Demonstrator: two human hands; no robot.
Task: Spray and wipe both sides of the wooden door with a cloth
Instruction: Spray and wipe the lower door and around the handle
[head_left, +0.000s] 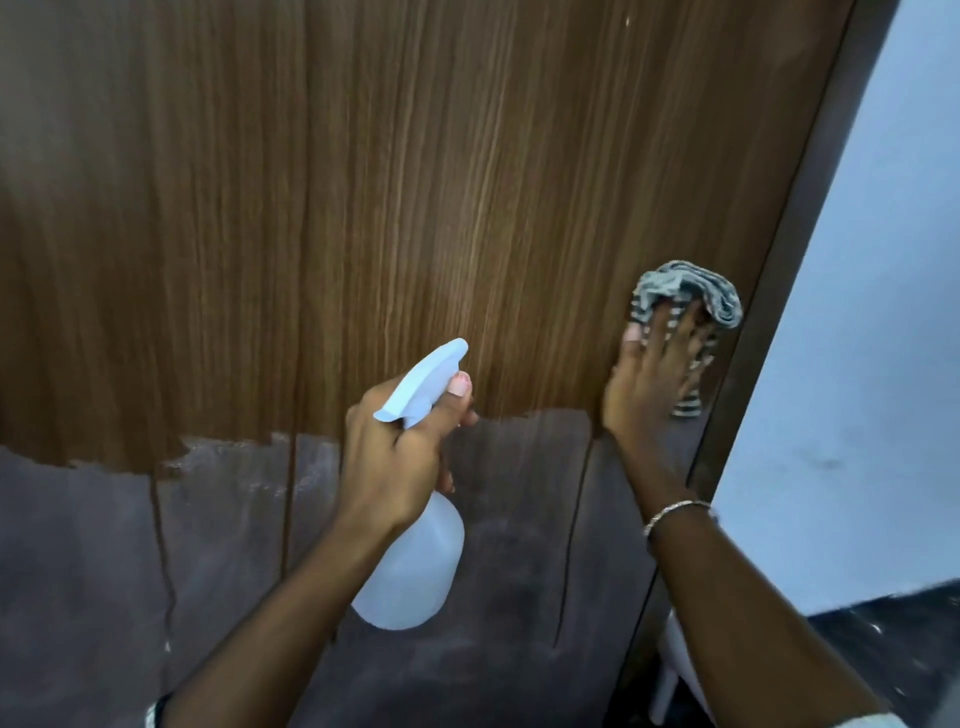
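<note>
A: Why is the left hand (396, 457) wrapped round the spray bottle (415, 566), nozzle facing the wooden door (363, 208)?

B: Probably to wet the panel toward twelve o'clock. The right hand (654, 374), fingers spread flat, presses the cloth (680, 288) against the door at three o'clock, near its edge, placed to wipe.

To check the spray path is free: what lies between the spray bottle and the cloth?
Nothing but bare door: in the head view, only wood grain shows between the spray bottle and the cloth, brown above, grey below.
</note>
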